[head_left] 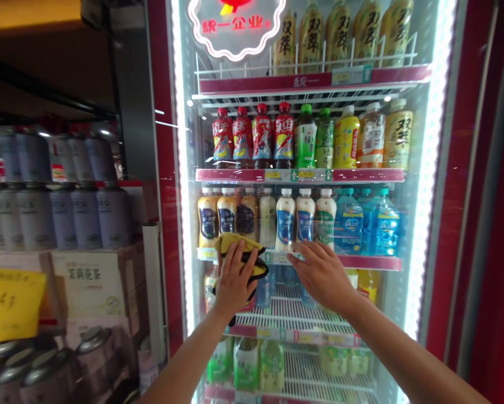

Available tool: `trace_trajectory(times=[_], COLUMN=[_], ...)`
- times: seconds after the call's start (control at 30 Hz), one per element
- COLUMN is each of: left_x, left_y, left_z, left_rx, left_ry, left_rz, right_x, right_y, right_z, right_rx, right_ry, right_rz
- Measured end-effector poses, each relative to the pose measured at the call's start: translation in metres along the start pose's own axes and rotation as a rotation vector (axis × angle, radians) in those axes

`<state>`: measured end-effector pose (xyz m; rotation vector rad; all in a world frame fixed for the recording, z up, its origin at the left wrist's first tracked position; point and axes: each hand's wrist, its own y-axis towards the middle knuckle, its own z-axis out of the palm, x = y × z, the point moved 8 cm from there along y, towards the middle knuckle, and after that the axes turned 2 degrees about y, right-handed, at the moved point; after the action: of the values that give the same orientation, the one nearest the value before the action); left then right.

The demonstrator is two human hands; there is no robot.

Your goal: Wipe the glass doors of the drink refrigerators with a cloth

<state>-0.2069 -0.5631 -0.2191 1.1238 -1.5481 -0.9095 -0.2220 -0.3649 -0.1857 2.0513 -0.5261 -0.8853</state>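
A yellow-and-black cloth is held bunched under the left hand, between six and seven o'clock of centre, at the front of the drinks cooler. By the right hand, between four and five o'clock, nothing seems to be gripped. Treated and untreated parts cannot be told apart, so neither progress nor remainder can be judged.
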Motion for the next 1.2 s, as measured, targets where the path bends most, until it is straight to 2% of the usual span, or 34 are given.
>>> trace_trajectory(times=[0.07,0.13,0.2,0.27,0.33,0.43,0.53,0.6,0.67,0.73,0.8,0.9,0.97,1.07,1.13,1.2], left_x=[0.001,0.021,0.045,0.062,0.063,0.043,0.049,0.067,0.085,0.097,0.098,0.088,0.078,0.062,0.065,0.083], left_y=[0.012,0.032,0.039,0.024,-0.006,-0.037,-0.026,-0.010,-0.007,-0.023,-0.047,-0.065,-0.058,-0.031,-0.014,-0.003], left_z=[0.001,-0.006,-0.017,-0.024,-0.025,-0.013,-0.013,-0.019,-0.025,-0.028,-0.029,-0.036,-0.047,-0.076,-0.100,-0.114], left_rx=[0.044,0.020,-0.031,-0.070,-0.059,0.051,0.070,0.035,-0.010,-0.056,-0.074,-0.055,-0.005,0.028,-0.035,-0.074], left_ry=[0.003,0.013,0.019,0.029,0.043,0.048,0.052,0.050,0.052,0.062,0.070,0.043,0.015,0.049,0.129,0.208], left_rz=[0.057,0.011,-0.082,-0.192,-0.257,-0.115,-0.078,-0.138,-0.244,-0.362,-0.408,-0.322,-0.209,-0.018,-0.001,-0.092], right_x=[0.007,0.013,0.018,0.023,0.028,0.036,0.043,0.045,0.046,0.047,0.049,0.051,0.052,0.057,0.066,0.078], right_y=[0.007,0.013,0.014,0.012,0.009,0.012,0.020,0.025,0.026,0.022,0.017,0.012,0.014,0.022,0.029,0.038], right_z=[0.002,0.003,0.002,0.001,0.002,0.003,0.002,-0.001,-0.003,-0.004,-0.005,-0.007,-0.009,-0.013,-0.016,-0.019], right_rx=[0.006,0.003,-0.015,-0.040,-0.053,-0.057,-0.073,-0.095,-0.108,-0.106,-0.104,-0.115,-0.133,-0.170,-0.194,-0.220], right_ry=[-0.007,-0.008,-0.002,0.006,0.017,0.030,0.031,0.032,0.045,0.073,0.103,0.116,0.115,0.137,0.186,0.248], right_rz=[-0.019,-0.028,-0.034,-0.042,-0.055,-0.098,-0.135,-0.138,-0.134,-0.135,-0.148,-0.168,-0.176,-0.192,-0.209,-0.220])
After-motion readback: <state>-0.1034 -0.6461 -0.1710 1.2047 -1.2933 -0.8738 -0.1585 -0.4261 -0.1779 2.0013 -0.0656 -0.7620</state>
